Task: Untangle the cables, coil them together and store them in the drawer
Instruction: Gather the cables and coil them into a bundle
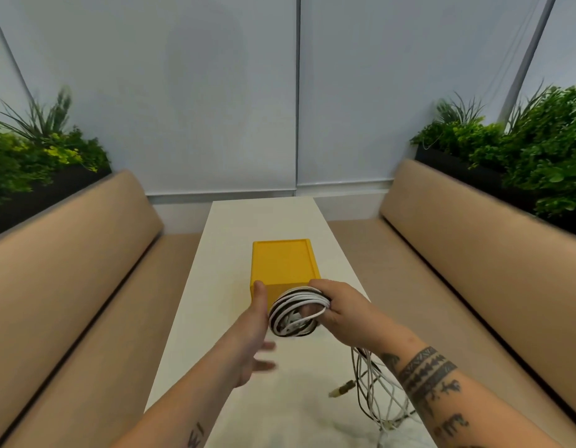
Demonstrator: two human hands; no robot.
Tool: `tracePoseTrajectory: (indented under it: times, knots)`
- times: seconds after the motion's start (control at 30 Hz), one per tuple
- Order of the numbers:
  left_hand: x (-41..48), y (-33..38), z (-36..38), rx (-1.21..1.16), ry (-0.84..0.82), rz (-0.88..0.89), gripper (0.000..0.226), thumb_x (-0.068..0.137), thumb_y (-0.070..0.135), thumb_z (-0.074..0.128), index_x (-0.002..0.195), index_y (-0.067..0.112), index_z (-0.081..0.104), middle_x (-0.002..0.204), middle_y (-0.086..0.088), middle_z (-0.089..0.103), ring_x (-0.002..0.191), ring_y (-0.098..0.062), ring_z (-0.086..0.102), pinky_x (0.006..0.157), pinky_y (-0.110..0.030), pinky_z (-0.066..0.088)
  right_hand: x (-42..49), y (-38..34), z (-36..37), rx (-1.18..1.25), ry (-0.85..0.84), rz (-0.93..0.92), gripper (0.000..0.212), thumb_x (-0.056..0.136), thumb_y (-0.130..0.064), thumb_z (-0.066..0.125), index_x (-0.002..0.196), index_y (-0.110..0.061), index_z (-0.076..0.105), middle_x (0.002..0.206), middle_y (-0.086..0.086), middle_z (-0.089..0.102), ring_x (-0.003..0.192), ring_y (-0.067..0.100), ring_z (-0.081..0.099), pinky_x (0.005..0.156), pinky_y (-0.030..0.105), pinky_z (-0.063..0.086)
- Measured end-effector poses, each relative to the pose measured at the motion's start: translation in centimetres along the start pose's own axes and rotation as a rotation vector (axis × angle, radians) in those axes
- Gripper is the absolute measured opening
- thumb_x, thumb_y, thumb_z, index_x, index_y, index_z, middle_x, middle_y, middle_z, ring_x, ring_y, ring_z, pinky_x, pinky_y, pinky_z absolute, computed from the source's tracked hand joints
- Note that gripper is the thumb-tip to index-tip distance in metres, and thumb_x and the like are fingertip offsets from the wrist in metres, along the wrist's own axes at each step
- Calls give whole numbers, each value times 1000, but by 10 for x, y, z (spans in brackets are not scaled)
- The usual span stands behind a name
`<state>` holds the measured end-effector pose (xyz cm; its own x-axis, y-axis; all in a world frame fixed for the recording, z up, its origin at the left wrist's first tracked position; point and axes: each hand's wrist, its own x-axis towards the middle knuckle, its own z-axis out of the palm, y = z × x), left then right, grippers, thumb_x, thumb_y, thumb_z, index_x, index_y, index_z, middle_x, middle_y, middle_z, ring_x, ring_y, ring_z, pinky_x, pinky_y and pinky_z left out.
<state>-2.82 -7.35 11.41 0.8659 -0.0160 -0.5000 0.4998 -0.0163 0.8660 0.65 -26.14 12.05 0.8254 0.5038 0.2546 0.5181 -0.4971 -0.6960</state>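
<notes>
Reaching in low over the near end of the white table [235, 227], the person's two arms frame the action, so take it from the left. First comes the tan bench [86, 270], out of play. Then the left hand [252, 337]: it is open, with fingers straight and blurred and the thumb up, and it holds nothing. It sits just beside the coil [294, 313], likely ready to steady the loops or feed the next turn. The coil is a tight bundle of white and black cable held up off the table, which keeps the loops from springing apart. Behind it sits the yellow drawer box [282, 263], centred on the table. Its front is hidden by the hands, so whether the drawer is open cannot be told. The right hand [340, 307] grips the coil with its fingers curled around the loops. Below that wrist the loose tails [372, 392] hang down and sprawl on the table, a connector [341, 389] lying beside them. By the look of it the coiling is only partly done and storing is a way off.
</notes>
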Motion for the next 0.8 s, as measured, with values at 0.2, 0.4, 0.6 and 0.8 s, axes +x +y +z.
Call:
tracePoseTrajectory:
  times: [0.2, 0.4, 0.6, 0.8]
  knots:
    - [-18, 19, 9, 358, -77, 528, 71, 68, 81, 62, 122, 36, 53, 117, 14, 65, 106, -5, 63, 82, -26, 51, 9, -12, -8, -138, -220, 96, 37, 96, -24, 52, 112, -56, 58, 96, -20, 68, 85, 7, 64, 77, 31, 55]
    - [-10, 31, 14, 687, 54, 557, 31, 87, 57, 63, 102, 30, 64, 85, 9, 69, 67, -9, 70, 59, -27, 52, 14, -14, -14, -212, -232, 173, 20, 96, -36, 54, 112, -34, 65, 92, -13, 67, 83, 10, 62, 67, 26, 48]
    - [1, 38, 11, 577, 224, 750, 21, 87, 47, 67, 87, 27, 71, 74, 2, 69, 63, -18, 68, 60, -43, 57, 14, -20, -25, -107, -115, 177, 25, 77, -41, 78, 92, -30, 61, 86, -7, 64, 77, 12, 61, 70, 38, 51]
    - [1, 45, 11, 187, 341, 785, 21, 91, 42, 67, 83, 23, 69, 75, 1, 66, 58, -15, 69, 51, -34, 59, 0, -21, -4, -79, 200, 220, 14, 87, -38, 61, 98, -34, 53, 82, -10, 61, 65, 7, 56, 59, 32, 50]
